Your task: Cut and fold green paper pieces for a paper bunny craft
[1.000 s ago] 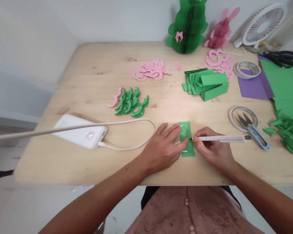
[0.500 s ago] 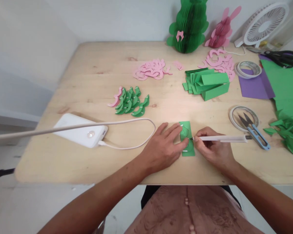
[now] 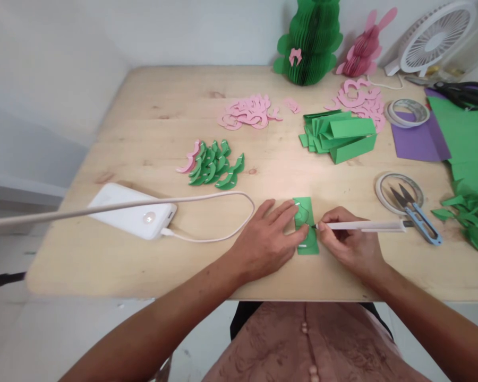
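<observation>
A small green paper strip [image 3: 313,246] lies upright in my view near the table's front edge, with a curved green cut-out [image 3: 301,213] on top of it. My left hand [image 3: 269,239] rests with spread fingers on the left side of both, fingertips pressing the cut-out down. Pinched in my right hand [image 3: 348,241] is a white pen [image 3: 366,226], whose tip touches the strip's right side beside the cut-out. Up and left of my hands sits a pile of curved green pieces [image 3: 211,165] with a pink one at its left.
A white power bank [image 3: 129,212] with a cable is at left. Folded green papers [image 3: 342,135], pink cut-outs [image 3: 247,112], tape rolls [image 3: 407,113], blue snips [image 3: 424,223], black scissors [image 3: 458,94], a fan [image 3: 436,40] and green [image 3: 310,45] and pink [image 3: 363,50] paper figures surround.
The view has shifted very slightly. Both hands, the pen and the green strip look almost unmoved.
</observation>
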The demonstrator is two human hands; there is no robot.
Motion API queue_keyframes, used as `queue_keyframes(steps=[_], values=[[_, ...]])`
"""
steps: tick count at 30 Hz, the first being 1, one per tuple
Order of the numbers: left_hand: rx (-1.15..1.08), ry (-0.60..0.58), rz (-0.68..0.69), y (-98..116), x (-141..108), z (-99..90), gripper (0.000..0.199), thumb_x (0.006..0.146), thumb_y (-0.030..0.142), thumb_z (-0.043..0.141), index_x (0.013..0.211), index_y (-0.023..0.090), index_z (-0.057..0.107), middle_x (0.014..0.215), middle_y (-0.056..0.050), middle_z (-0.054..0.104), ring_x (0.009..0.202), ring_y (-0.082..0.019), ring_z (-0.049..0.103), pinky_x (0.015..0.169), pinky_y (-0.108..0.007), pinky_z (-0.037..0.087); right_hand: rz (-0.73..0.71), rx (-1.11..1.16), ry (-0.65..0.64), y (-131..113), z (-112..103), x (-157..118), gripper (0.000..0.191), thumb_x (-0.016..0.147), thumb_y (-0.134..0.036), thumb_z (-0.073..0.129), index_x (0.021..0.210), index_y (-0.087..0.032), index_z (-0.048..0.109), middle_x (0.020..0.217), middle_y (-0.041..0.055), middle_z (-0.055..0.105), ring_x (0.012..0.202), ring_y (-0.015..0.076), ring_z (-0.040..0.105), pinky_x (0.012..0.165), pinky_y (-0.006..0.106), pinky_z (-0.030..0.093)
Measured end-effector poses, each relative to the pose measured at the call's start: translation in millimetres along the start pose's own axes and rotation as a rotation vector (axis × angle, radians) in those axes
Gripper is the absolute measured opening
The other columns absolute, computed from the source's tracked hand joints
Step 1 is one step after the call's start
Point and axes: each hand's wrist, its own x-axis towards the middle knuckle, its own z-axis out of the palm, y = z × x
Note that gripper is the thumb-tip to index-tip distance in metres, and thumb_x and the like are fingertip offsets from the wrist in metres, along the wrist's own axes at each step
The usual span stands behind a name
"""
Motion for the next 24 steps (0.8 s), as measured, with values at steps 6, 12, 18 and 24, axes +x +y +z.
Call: queue_keyframes(steps=[6, 12, 18, 24], values=[[0.0, -0.007, 0.001, -0.3, 0.0, 0.0, 0.032, 0.086, 0.019, 0.048, 0.117, 0.021, 0.057, 0.129, -0.017, 0.053, 0.129, -0.029, 0.044, 0.104, -0.051, 0.034, 0.028, -0.005, -0.012, -0.7, -0.5, 0.4, 0.011, 0.08, -0.022, 0.053, 0.069, -0.02, 0.053, 0.051, -0.004, 0.054, 0.041, 0.0078, 0.044, 0.04, 0.02, 0.033], [-0.001, -0.003, 0.002, -0.3, 0.2, -0.7, 0.032, 0.086, 0.021, 0.048, 0.117, 0.021, 0.057, 0.129, -0.018, 0.052, 0.129, -0.028, 0.044, 0.105, -0.05, 0.034, 0.033, -0.004, -0.01, 0.2, 0.1, 0.3, 0.012, 0.08, -0.023, 0.053, 0.068, -0.02, 0.053, 0.051, -0.0042, 0.053, 0.04, 0.0081, 0.043, 0.04, 0.021, 0.033], [-0.002, -0.01, 0.005, -0.7, -0.9, -0.3, 0.033, 0.086, 0.02, 0.048, 0.118, 0.021, 0.056, 0.13, -0.018, 0.052, 0.129, -0.029, 0.044, 0.105, -0.051, 0.034, 0.018, -0.002, -0.002, -0.1, 0.0, -0.2, 0.012, 0.08, -0.022, 0.053, 0.068, -0.02, 0.053, 0.05, -0.0044, 0.053, 0.04, 0.008, 0.044, 0.039, 0.02, 0.033], [-0.002, 0.006, 0.0, -0.3, 0.0, -0.2, 0.032, 0.086, 0.019, 0.049, 0.117, 0.021, 0.057, 0.129, -0.017, 0.053, 0.128, -0.029, 0.045, 0.104, -0.051, 0.035, 0.04, -0.011, -0.003, -0.8, 0.2, 1.0, 0.013, 0.079, -0.023, 0.053, 0.067, -0.02, 0.053, 0.051, -0.0039, 0.053, 0.04, 0.0081, 0.044, 0.039, 0.02, 0.032]])
